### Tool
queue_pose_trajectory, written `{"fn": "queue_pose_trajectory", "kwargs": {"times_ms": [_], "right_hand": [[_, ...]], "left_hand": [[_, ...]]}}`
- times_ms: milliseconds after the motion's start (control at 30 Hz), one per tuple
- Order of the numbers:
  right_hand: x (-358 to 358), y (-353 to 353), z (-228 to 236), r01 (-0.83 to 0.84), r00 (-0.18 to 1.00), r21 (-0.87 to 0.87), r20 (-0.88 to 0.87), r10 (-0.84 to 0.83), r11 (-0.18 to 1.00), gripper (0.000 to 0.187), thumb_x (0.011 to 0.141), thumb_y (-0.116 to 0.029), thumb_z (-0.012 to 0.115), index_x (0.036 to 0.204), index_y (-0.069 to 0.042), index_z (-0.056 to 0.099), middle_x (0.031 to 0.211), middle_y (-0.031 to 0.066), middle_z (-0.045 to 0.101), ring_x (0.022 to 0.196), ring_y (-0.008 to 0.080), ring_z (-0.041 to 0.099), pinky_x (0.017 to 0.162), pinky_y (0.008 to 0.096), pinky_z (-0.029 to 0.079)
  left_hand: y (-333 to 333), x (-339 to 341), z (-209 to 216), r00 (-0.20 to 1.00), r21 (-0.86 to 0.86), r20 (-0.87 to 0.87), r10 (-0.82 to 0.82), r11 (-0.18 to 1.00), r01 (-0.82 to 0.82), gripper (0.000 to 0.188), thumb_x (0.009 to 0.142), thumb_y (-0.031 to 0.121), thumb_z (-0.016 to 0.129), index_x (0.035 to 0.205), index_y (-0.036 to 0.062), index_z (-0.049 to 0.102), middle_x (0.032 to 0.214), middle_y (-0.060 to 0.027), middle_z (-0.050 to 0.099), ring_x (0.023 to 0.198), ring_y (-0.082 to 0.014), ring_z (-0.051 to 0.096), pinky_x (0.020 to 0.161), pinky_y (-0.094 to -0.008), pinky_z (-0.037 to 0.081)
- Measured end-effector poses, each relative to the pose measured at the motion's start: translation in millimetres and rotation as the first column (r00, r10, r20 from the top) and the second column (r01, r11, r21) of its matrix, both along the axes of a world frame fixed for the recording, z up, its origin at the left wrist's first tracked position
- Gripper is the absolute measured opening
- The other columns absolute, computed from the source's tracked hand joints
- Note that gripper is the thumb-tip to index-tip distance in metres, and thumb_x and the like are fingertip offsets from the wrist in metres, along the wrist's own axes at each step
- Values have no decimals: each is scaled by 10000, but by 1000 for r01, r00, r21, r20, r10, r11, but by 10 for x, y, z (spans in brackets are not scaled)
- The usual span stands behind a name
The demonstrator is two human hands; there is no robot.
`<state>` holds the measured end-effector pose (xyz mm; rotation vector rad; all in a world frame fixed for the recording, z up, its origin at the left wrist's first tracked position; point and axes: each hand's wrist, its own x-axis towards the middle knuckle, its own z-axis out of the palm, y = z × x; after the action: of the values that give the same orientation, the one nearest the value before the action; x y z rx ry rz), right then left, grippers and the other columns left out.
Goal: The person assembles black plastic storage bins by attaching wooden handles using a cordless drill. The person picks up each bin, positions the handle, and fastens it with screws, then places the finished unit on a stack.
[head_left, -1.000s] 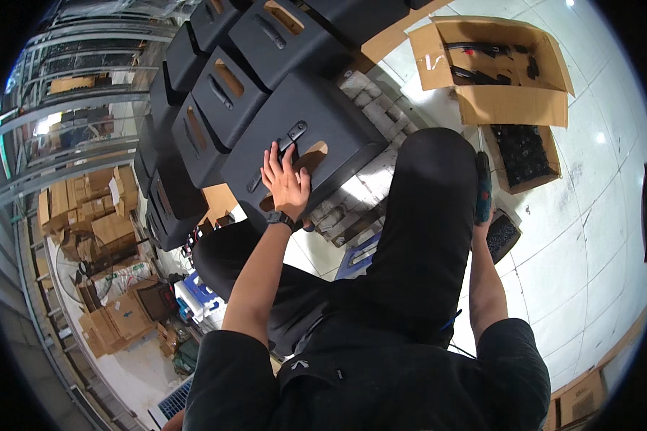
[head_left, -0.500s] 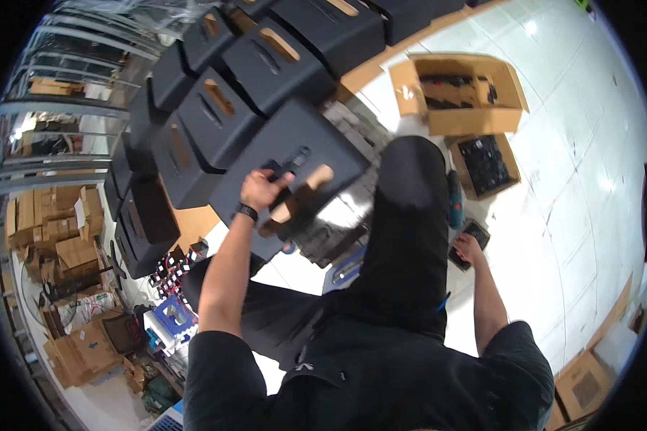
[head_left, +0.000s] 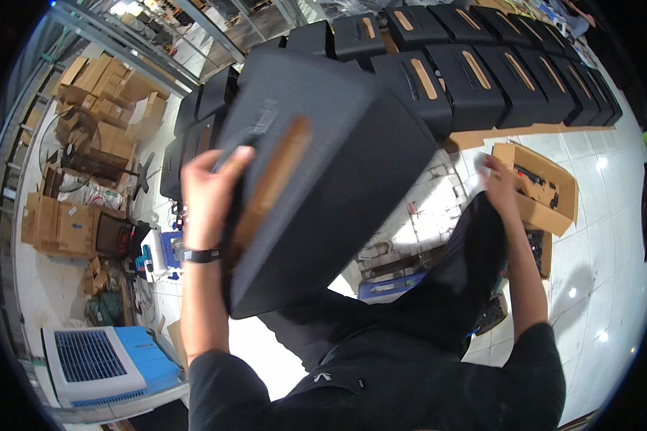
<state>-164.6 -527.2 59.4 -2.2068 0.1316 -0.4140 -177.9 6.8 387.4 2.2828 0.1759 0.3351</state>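
My left hand (head_left: 214, 188) is closed round the black handle of a large dark box (head_left: 338, 165), a cabinet-like case with a long wood-coloured slot beside the handle. Tilted and raised above my lap, the box hides part of my legs and of the row behind it. Over my right knee, beside an open cardboard carton (head_left: 543, 188), my right hand (head_left: 500, 185) hangs in the air. Its fingers are smeared by motion, and I cannot make out anything in them.
Rows of similar dark boxes (head_left: 474, 75) stand ahead on cardboard. Right of my leg, a smaller carton (head_left: 545, 255) holds black parts. A blue and white air cooler (head_left: 101, 363) stands at lower left, with stacked cardboard boxes (head_left: 108, 86) and a fan (head_left: 72, 147) beyond it.
The dark box has been lifted toward me by its handle in my left hand. My right hand has left the small black tray and moved forward and up. The view has shifted left.
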Motion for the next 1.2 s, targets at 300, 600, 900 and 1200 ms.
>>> {"fn": "queue_pose_trajectory", "kwargs": {"times_ms": [300, 600, 900, 1200], "right_hand": [[2057, 2236, -169, -482, 852, -420, -431, 298, 769, 758, 837, -321, 810, 1506, -141, 503, 1421, 159, 509, 1311, 393, 451, 1075, 539, 421], [3354, 3673, -745, -529, 700, -350, -694, 165, 773, 1130, 809, -338, 860, 1666, -200, 136, 1723, 203, 58, 1532, 560, 129, 1181, 708, 269], [4074, 4159, -1140, -452, 276, -71, -959, 64, 889, 1599, 669, -917, 668, 1566, -15, -301, 1550, 388, -387, 1370, 588, -439, 1117, 783, -100], [4021, 4286, -1341, -355, 175, -148, -980, -90, 923, 1530, 728, -961, 530, 1564, 53, -253, 1528, 426, -385, 1347, 583, -478, 1078, 735, -260]], "left_hand": [[1647, 772, 766, 894, -272, 249, 372, 913, -304, 321, 969, 351, 774, 1006, 32, 769, 795, 54, 663, 636, -23, 536, 557, -199, 378], [3055, 2831, -304, 870, 6, 332, 365, 921, -389, 419, 907, 384, 837, 764, 17, 695, 668, 64, 556, 627, -60, 444, 563, -245, 362], [3976, 4292, -1771, 761, 365, 96, 641, 689, -626, 556, 838, 513, 851, 862, -34, 763, 667, -67, 682, 597, -141, 588, 600, -362, 477], [4351, 5179, -2848, 753, 250, -173, 635, 768, -590, 649, 807, 556, 859, 962, -67, 770, 798, -139, 760, 700, -202, 688, 714, -358, 541]]}}
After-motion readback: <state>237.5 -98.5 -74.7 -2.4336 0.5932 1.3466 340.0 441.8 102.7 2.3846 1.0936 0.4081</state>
